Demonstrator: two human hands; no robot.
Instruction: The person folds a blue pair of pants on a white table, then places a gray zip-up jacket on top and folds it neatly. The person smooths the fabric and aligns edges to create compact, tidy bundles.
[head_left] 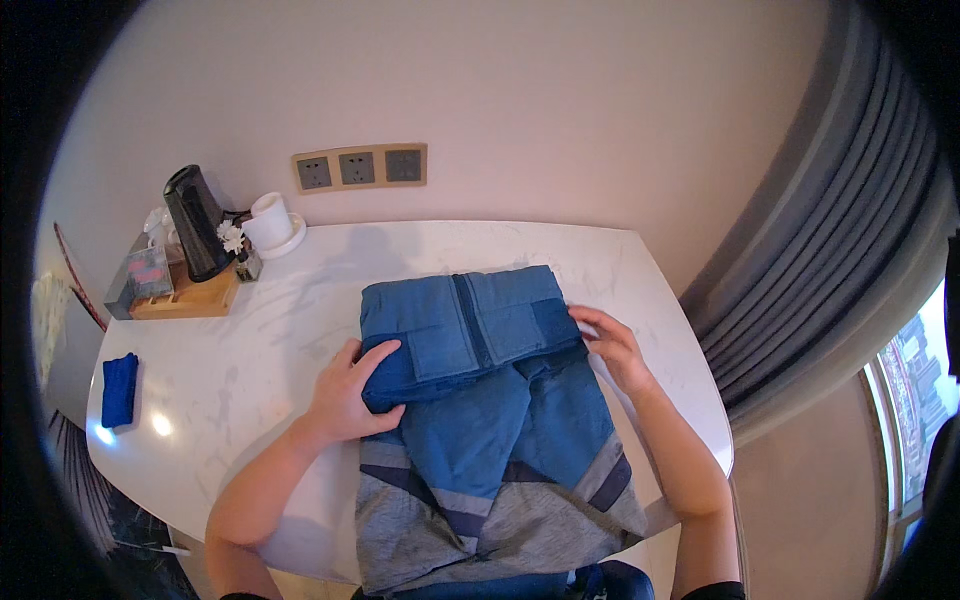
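Note:
A blue and grey jacket [480, 430] lies on the white table in front of me, its far part folded over toward me into a thick flat band. A dark zipper [470, 320] runs across that band. My left hand [352, 392] grips the band's left end, with fingers on top and the thumb on the near side, spread wide around the layers. At the right end, my right hand [615, 345] rests its outstretched fingertips against the edge of the fold. The grey lower part of the jacket reaches the table's near edge, close to my body.
A small folded dark blue cloth [120, 390] lies at the table's left edge. Back left are a wooden tray [200, 298], a black kettle [197, 222], white flowers [231, 236] and a white cup [270, 222]. Wall sockets [358, 168] sit behind; a grey curtain [820, 230] hangs at right.

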